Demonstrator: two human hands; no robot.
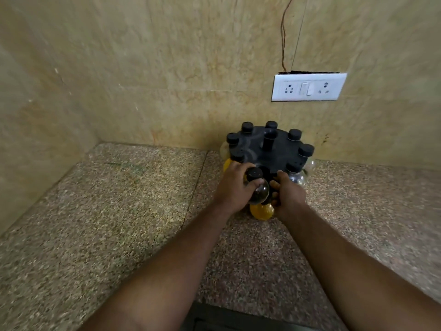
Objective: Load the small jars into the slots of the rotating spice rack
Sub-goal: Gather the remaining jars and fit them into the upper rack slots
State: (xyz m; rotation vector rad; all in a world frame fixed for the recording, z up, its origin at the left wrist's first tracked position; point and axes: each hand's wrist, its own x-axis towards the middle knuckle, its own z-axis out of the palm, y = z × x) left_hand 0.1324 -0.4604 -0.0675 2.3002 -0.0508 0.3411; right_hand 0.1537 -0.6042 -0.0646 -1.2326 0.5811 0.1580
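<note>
The spice rack (269,151) stands on the countertop (119,223) towards its back, close against the rear wall (191,68) and to the right of the corner where the side wall (35,91) meets it. A socket plate (308,87) sits on the rear wall above the rack and a little to its right. A post (269,139) rises from the middle of the rack's top, with capped jars (294,134) set in slots around its rim. At the rack's near side the left hand (235,186) holds a jar (257,189), with the right hand (290,195) just to its right. Another jar (262,211) sits lower, beneath the held one and between the two wrists.
</note>
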